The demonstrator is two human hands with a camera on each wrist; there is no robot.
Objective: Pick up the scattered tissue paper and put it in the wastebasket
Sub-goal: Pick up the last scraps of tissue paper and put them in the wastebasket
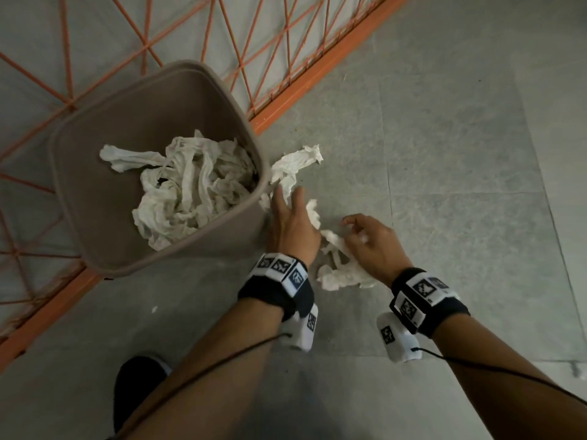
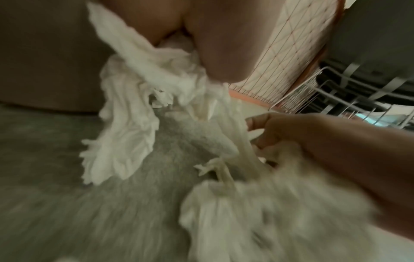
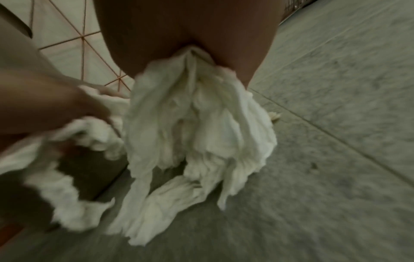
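Observation:
A taupe wastebasket stands on the floor at the left and holds several crumpled white tissues. Just right of it a long tissue strip lies on the tiles. My left hand is on the strip's near end. In the left wrist view the paper runs out between my thumb and fingers. My right hand grips a bunched tissue clump that trails to the floor. In the right wrist view this clump hangs from my closed fingers.
An orange metal lattice fence with a solid base bar runs diagonally behind the basket. A tiny tissue scrap lies on the grey tiles near my dark shoe. Open tiled floor spreads to the right.

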